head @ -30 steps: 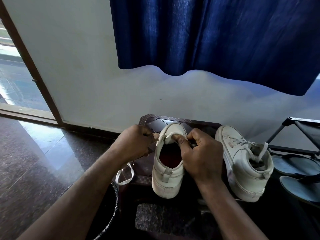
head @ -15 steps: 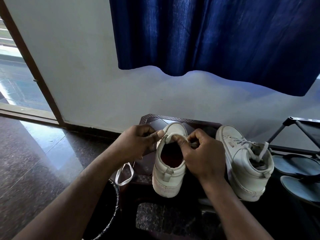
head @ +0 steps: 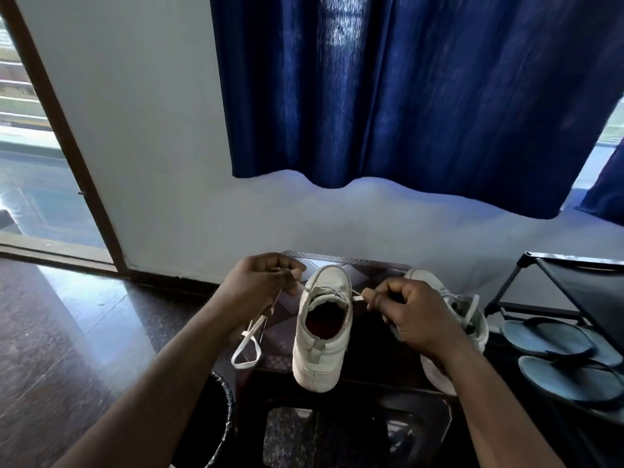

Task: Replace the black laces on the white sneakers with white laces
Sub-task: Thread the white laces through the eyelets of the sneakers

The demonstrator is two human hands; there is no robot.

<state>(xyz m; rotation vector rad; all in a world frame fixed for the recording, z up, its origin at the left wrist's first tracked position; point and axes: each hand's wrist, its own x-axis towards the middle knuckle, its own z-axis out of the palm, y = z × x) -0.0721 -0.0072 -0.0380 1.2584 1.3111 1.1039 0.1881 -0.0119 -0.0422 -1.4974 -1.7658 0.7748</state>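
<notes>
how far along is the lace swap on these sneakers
Looks nearly done. The right sneaker already looks laced in white. In hand: the left hand and right hand each pinch an end of the white lace threaded through the middle sneaker. Left: probably just tying it off.

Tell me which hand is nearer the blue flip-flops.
Right. The right hand pinches the white lace beside the sneaker, on the side toward the flip-flops. The left hand pinches the lace on the sneaker's opposite side, farther away.
</notes>
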